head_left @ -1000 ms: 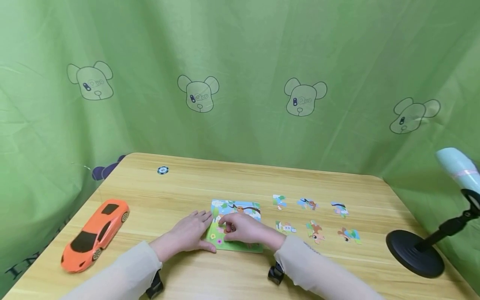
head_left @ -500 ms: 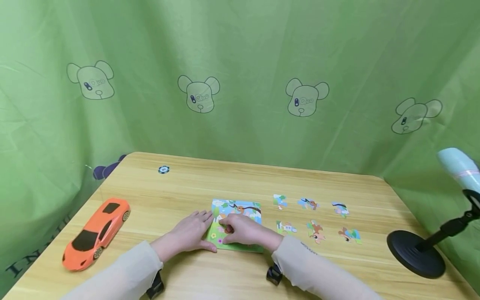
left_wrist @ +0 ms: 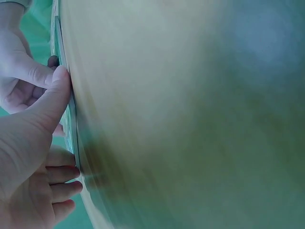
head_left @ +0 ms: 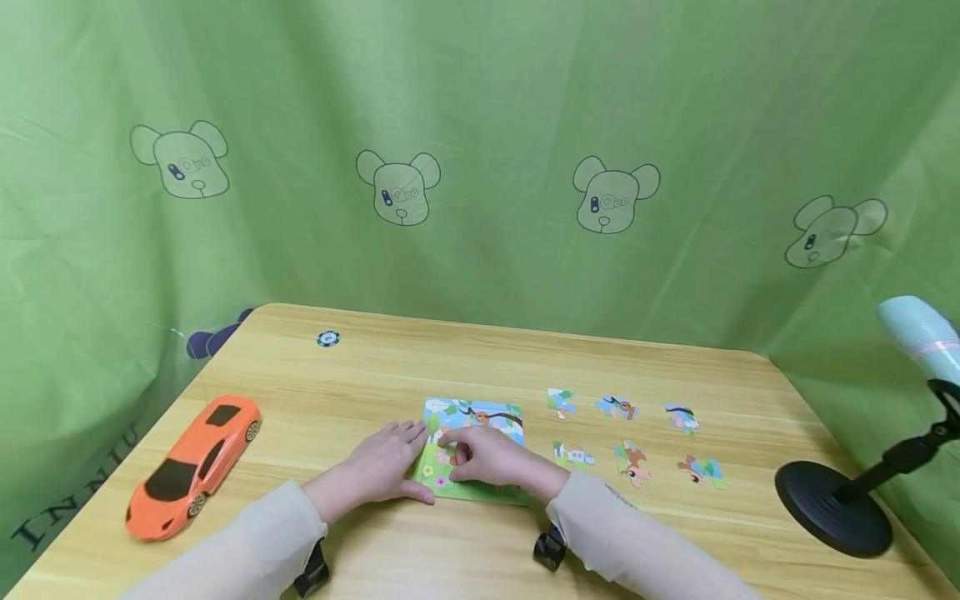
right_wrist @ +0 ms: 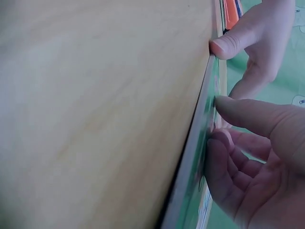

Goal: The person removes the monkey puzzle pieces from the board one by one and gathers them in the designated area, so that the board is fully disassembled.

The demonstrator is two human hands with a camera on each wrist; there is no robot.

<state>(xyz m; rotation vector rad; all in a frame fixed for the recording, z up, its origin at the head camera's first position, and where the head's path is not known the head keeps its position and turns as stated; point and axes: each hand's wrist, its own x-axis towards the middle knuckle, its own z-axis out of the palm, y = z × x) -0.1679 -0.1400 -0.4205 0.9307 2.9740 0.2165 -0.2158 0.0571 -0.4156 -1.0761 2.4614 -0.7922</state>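
A small picture puzzle board point(head_left: 472, 493) with a green lower border lies in the middle of the wooden table. My left hand point(head_left: 384, 462) rests at its left edge, fingers spread and thumb near the lower left corner. Over the board, my right hand point(head_left: 487, 457) touches the picture with thumb and index finger spread slightly apart; its other fingers curl under. I cannot tell whether a puzzle piece is pinched there. Both hands meet the thin board edge in the wrist views, the left thumb point(left_wrist: 59, 78) along it and the right thumb point(right_wrist: 231, 107) against its face.
Right of the board lie several loose puzzle pieces in two rows, among them a brown one point(head_left: 633, 463). An orange toy car point(head_left: 193, 468) stands at the left, a round chip point(head_left: 327, 338) at the back. A black stand point(head_left: 834, 508) holds a light blue object point(head_left: 918, 333) at the right.
The right hand shifts slightly over the same spot on the board, its index finger and thumb moving a little. The left hand keeps its place at the board's left edge.
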